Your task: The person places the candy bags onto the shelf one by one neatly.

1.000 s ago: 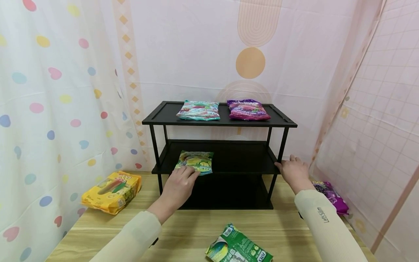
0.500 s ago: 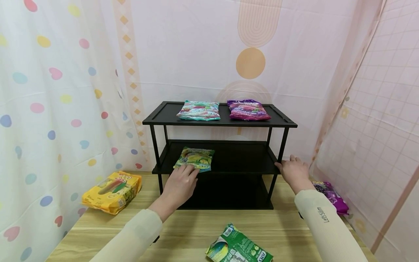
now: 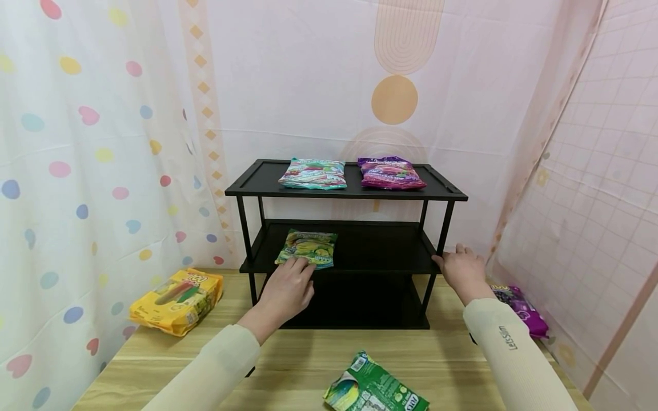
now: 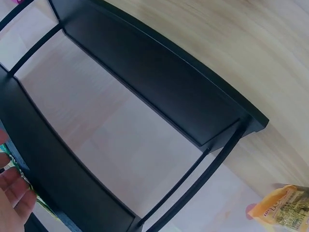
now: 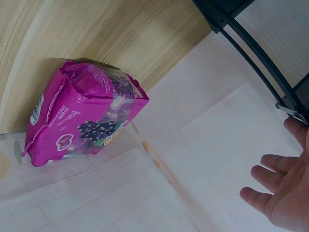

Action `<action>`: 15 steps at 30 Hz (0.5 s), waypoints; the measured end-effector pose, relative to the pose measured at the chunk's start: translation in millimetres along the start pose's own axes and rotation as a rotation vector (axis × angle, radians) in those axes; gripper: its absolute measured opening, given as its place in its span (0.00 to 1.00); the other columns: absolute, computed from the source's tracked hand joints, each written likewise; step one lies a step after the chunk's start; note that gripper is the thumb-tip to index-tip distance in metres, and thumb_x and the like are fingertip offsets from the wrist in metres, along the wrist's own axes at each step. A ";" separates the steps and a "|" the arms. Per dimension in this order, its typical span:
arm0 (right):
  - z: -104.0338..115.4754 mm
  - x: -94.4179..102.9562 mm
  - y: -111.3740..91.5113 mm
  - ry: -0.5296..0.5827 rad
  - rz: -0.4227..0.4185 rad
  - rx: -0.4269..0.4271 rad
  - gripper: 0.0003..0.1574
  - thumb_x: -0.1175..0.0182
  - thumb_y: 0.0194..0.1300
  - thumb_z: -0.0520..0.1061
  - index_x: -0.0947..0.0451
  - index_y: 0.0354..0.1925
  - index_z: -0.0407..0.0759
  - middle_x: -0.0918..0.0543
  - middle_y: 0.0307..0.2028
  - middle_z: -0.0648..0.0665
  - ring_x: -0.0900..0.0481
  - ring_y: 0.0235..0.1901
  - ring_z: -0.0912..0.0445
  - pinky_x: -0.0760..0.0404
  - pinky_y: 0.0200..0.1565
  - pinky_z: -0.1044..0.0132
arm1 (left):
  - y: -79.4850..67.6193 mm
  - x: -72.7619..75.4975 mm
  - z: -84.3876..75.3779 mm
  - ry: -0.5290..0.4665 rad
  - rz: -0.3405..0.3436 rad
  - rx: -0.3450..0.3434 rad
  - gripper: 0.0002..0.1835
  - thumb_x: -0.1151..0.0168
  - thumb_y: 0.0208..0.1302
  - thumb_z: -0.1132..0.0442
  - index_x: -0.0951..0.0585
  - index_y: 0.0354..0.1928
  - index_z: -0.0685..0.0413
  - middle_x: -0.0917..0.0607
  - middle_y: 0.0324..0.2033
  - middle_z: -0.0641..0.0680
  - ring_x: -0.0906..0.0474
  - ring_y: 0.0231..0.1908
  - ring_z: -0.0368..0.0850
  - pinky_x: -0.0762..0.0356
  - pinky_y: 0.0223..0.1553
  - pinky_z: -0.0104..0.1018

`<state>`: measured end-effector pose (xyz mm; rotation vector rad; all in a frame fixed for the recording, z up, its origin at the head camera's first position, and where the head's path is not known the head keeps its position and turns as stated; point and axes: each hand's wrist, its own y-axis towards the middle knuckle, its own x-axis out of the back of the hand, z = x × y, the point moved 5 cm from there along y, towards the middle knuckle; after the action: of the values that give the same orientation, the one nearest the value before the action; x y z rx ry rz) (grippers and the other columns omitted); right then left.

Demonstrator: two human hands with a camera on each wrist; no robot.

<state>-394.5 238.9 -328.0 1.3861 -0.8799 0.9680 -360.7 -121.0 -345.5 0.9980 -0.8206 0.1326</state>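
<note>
A green and yellow snack bag [image 3: 307,246] lies on the left part of the middle tier of a black three-tier rack [image 3: 380,246]. At the bag's front edge is my left hand [image 3: 288,291], its fingertips touching the bag. In the left wrist view, its fingers [image 4: 17,186] look fairly straight beside the tier's edge. My right hand [image 3: 462,269] touches the right end of the middle tier with its thumb. The right wrist view shows its other fingers [image 5: 268,179] spread and holding nothing.
On the top tier lie a teal bag [image 3: 313,174] and a purple bag [image 3: 390,173]. A yellow bag [image 3: 177,301] is on the wooden table left of the rack. A green bag [image 3: 377,388] lies in front, and a magenta grape-printed bag [image 5: 89,113] at the right.
The green and yellow bag has slid back from the middle tier's front edge, then shifted slightly right. My left hand has moved a little with it; the right hand stays put.
</note>
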 end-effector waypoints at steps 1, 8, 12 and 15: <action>-0.1 0.0 -0.1 0.000 0.000 0.000 0.27 0.52 0.78 0.56 0.16 0.44 0.37 0.29 0.33 0.37 0.27 0.36 0.40 0.27 0.37 0.41 | 0.5 -0.5 -0.3 -0.001 0.005 0.004 0.17 0.35 0.63 0.63 0.17 0.52 0.62 0.19 0.45 0.59 0.21 0.44 0.54 0.19 0.43 0.44; -1.2 -1.1 0.6 0.006 0.010 -0.004 0.27 0.52 0.78 0.56 0.16 0.46 0.38 0.27 0.36 0.35 0.26 0.39 0.38 0.27 0.39 0.38 | 4.3 -4.4 -0.6 0.002 0.045 0.027 0.17 0.37 0.63 0.63 0.17 0.53 0.63 0.19 0.46 0.60 0.21 0.45 0.55 0.19 0.44 0.45; -1.7 -2.1 1.6 0.011 0.018 -0.010 0.27 0.52 0.78 0.57 0.16 0.46 0.38 0.27 0.37 0.35 0.26 0.40 0.38 0.28 0.41 0.38 | 6.9 -4.8 -1.1 0.005 0.063 0.041 0.18 0.36 0.62 0.63 0.17 0.53 0.63 0.19 0.46 0.60 0.22 0.46 0.56 0.20 0.45 0.46; -2.0 -2.6 2.1 0.014 0.020 -0.013 0.27 0.52 0.78 0.57 0.16 0.46 0.38 0.27 0.37 0.35 0.26 0.41 0.38 0.28 0.41 0.37 | 8.3 -4.8 -1.3 0.004 0.067 0.047 0.18 0.37 0.62 0.63 0.17 0.53 0.64 0.19 0.46 0.60 0.22 0.46 0.57 0.20 0.45 0.47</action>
<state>-397.5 240.7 -329.7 1.3599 -0.8895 0.9846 -367.1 -114.0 -343.4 1.0142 -0.8509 0.2121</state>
